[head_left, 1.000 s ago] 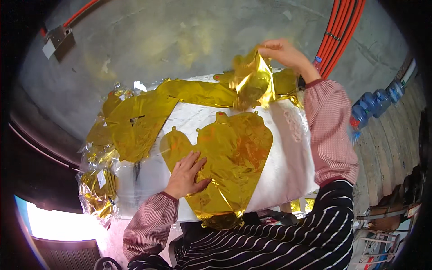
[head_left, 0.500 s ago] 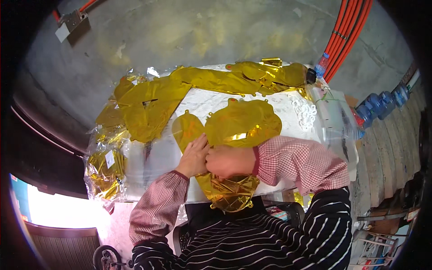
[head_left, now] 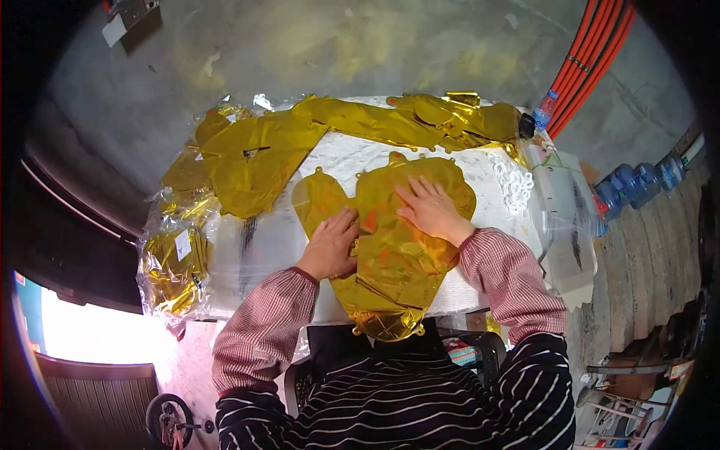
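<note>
Both hands flat on the gold foil balloon (head_left: pixel 397 247), left hand (head_left: pixel 330 244) at its left lobe, right hand (head_left: pixel 431 210) on top. From there, nine o'clock is open: a bare strip of white table cover (head_left: pixel 270 244) runs to the bagged gold foil bundle (head_left: pixel 176 266) at the edge. Ten through one o'clock is blocked by a band of loose gold foil sheets (head_left: pixel 255 161) along the far side. Two o'clock, a white plastic chain (head_left: pixel 514 184); three o'clock, clear plastic bags (head_left: pixel 566 217) hang over the edge. Six o'clock is the person's own body.
</note>
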Demonstrator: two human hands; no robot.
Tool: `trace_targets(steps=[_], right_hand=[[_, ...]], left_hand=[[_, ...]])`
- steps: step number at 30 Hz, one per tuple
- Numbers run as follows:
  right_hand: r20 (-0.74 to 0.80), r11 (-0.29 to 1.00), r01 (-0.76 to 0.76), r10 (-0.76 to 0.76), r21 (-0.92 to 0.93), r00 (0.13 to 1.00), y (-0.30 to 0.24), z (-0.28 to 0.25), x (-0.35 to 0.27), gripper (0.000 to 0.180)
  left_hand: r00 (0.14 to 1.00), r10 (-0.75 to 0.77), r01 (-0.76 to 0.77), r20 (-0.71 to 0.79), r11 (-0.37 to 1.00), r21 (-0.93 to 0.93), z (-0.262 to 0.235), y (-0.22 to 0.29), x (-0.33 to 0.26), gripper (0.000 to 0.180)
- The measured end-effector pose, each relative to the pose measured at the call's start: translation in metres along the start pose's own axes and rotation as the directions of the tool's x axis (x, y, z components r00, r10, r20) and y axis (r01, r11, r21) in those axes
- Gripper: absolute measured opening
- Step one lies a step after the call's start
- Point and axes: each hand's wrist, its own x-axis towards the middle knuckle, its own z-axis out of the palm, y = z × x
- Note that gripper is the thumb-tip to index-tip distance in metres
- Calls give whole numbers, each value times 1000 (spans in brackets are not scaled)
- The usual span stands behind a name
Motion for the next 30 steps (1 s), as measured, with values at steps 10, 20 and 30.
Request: trace_targets(steps=[10,20,30], right_hand=[[17,997,-17,16,78,1000,2,2,-3,58],[-114,991,41,-26,126,993,1,-4,-8,49],[-86,841,136,-107,523,991,-37,-49,-84,24]], left_hand=[[988,-144,150,56,981,-120,-13,14,1,83],[999,-34,34,5,999,-21,-2,5,1,73],[999,-30,30,12,999,20,2,0,0,70]])
